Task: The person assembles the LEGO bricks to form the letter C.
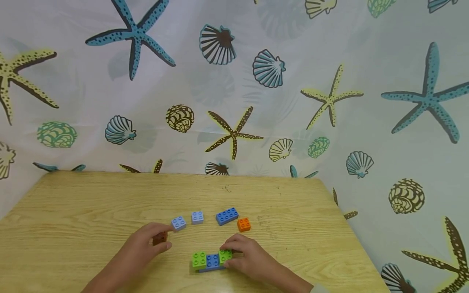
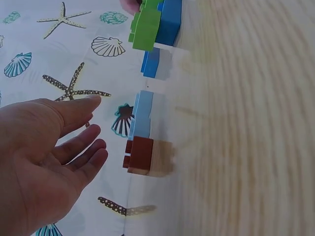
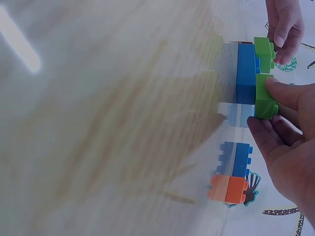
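My right hand (image 1: pixel 250 258) pinches a green brick (image 3: pixel 264 101) between thumb and fingers. That brick sits on the right end of a long blue brick (image 1: pixel 212 261). A second green brick (image 1: pixel 199 259) stands on the left end, with blue studs showing between the two. My left hand (image 2: pixel 51 157) hovers near a small reddish-brown brick (image 2: pixel 141 155), its fingers extended and a gap between them and the brick in the left wrist view. From the head view, the brown brick (image 1: pixel 160 238) appears between left thumb and fingers, partly covered.
Beyond the hands on the wooden table (image 1: pixel 91 203) lie two light blue bricks (image 1: pixel 178 223), a long blue brick (image 1: pixel 227 216) and an orange brick (image 1: pixel 244 224). A white curtain (image 1: pixel 165 89) printed with starfish and shells hangs behind the table and along its right side.
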Demonstrator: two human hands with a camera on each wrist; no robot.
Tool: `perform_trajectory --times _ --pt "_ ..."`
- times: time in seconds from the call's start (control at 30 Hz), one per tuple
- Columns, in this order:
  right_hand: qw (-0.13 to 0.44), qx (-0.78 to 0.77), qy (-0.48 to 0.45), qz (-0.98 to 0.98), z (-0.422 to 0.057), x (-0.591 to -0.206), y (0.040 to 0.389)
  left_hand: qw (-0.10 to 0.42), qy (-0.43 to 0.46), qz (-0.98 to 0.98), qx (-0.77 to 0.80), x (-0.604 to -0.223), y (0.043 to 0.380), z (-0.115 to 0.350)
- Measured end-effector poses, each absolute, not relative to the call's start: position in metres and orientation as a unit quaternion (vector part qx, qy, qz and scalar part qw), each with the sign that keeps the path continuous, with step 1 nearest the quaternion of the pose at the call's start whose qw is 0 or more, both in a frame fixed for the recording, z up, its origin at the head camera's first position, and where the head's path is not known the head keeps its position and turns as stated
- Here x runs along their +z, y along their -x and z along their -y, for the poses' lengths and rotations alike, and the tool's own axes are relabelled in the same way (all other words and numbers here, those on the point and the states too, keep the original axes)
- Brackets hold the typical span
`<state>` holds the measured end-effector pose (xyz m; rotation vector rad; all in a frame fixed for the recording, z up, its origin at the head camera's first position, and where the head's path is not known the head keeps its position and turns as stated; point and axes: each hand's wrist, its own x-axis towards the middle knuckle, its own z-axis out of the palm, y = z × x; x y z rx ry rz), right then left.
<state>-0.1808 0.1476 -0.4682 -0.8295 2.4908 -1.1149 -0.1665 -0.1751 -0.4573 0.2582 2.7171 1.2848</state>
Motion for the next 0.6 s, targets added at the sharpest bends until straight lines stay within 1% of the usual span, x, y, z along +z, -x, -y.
perform_trajectory --times 0.13,0.27,0.6 --pt "0.143 -0.385 0.291 -0.864 -0.147 -0.468 0.181 0.033 -0.097 -0.907 0.409 -0.463 0.172 0.187" --pt "0.144 -0.385 0.293 -0.863 -0.147 -0.467 0.18 0.021 -0.096 -0.909 0.406 -0.471 0.178 0.196" --pt "0.142 -0.381 0.295 -0.864 -0.149 -0.468 0.181 0.062 -0.09 -0.907 0.406 -0.478 0.193 0.205"
